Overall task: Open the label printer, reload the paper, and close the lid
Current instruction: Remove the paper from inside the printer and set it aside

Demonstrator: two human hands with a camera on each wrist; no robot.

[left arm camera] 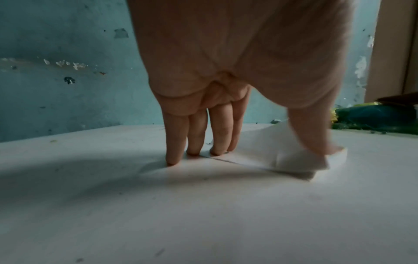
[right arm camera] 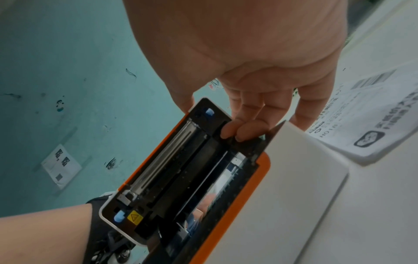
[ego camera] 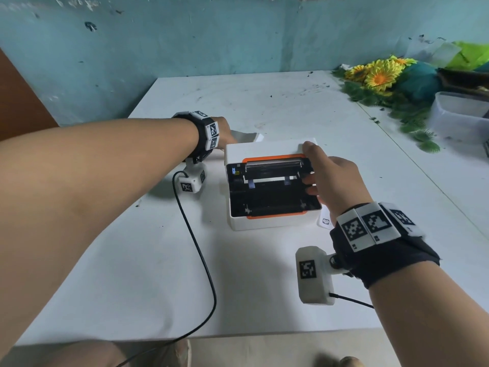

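Note:
The white label printer [ego camera: 264, 221] with orange trim sits mid-table, its lid [ego camera: 264, 148] raised and the black inside showing. My right hand [ego camera: 315, 170] grips the lid's right end, thumb on the outer top, fingers on the inner face. In the right wrist view my right hand [right arm camera: 210, 121] holds the lid [right arm camera: 172, 169] above the body [right arm camera: 294, 178]. My left hand [ego camera: 226, 133] is behind the printer on a white fan-fold paper stack [ego camera: 246, 135]. The left hand's [left arm camera: 271, 146] straight fingers [left arm camera: 176, 142] press the top sheet, and the thumb touches the raised fold of the paper [left arm camera: 300, 162].
A printed sheet [ego camera: 325, 222] lies right of the printer, seen also as printed sheet [right arm camera: 373, 116]. Artificial sunflowers [ego camera: 378, 78] and a clear plastic container [ego camera: 460, 115] crowd the back right. A black cable [ego camera: 195, 247] runs across the table [ego camera: 158, 287] to its front edge.

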